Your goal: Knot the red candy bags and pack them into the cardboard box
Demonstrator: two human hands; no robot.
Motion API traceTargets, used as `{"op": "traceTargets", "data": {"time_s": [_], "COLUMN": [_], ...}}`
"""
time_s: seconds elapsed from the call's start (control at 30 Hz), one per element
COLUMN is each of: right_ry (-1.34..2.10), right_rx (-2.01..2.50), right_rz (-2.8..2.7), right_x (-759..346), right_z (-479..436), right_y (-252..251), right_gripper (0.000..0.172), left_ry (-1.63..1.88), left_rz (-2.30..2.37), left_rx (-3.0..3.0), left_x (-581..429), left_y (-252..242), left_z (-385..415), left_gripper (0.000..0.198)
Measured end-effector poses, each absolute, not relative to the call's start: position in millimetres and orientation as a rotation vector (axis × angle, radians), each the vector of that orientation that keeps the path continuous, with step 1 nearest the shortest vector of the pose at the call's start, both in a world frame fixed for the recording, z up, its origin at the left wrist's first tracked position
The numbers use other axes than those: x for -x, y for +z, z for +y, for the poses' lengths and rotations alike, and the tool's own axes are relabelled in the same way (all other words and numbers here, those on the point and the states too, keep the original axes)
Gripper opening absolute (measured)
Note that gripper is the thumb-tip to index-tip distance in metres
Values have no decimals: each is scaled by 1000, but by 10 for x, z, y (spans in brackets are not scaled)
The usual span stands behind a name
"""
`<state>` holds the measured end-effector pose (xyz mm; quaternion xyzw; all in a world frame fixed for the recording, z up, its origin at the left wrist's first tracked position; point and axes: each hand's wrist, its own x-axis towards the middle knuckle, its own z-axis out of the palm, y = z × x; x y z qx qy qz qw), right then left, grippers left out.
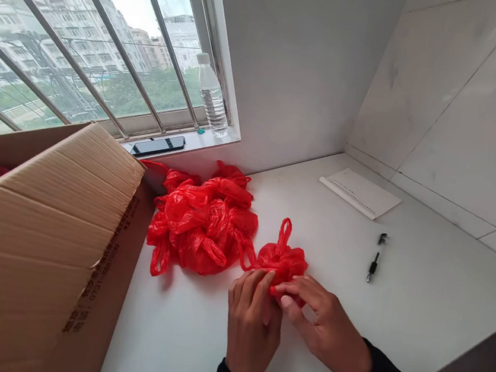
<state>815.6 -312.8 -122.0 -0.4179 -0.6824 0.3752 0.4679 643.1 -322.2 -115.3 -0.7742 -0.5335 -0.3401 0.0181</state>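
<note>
A crumpled red plastic bag [282, 255] lies on the white table, one loop handle sticking up at its far side. My left hand [255, 312] has its fingers curled over the near left edge of this bag, gripping the plastic. From the right, my right hand [316, 313] pinches the bag's near edge between thumb and fingers. What lies under the fingers is hidden. Just left of the bag is a heap of bunched red plastic bags [208, 223], with loops and folds poking out; one loop reaches toward the bag in my hands.
An open cardboard box [45, 234] stands at the left, with some red plastic inside. A notebook [359, 192] and a pen [374, 260] lie on the right of the table [423, 295]. On the windowsill are a phone [158, 146] and a water bottle [213, 101].
</note>
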Motion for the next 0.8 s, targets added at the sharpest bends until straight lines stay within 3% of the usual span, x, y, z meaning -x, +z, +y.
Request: {"op": "traceTargets", "data": {"time_s": [0.1,0.37,0.57,0.67,0.8], "right_ry": [852,729,790,865,927], "right_rx": [1044,1102,1184,1263,1245], "right_rz": [-1626,-1889,-1832,-1724,-1698], "right_x": [-8334,-8374,-8414,-8521,-8502], "right_z": [-3147,-3022,-3053,-3089,-3152], "right_y": [-1137,-1308,-1354,-1314,-1254], "right_gripper": [23,41,18,15,15], "left_ry": [-1134,-1326,-1438,-1470,-1443], "left_rz": [-1690,-1769,-1988,-2160,-2223], "left_rx": [2417,2493,2310,2107,2040], "left_x": [-6392,-6329,-6194,-6102,-6119], "left_y": [-1152,-1111,-1072,-1009,-924], "left_z": [-3248,-3391,-3538,-3593,-3678], "left_gripper": [34,29,18,12,23]}}
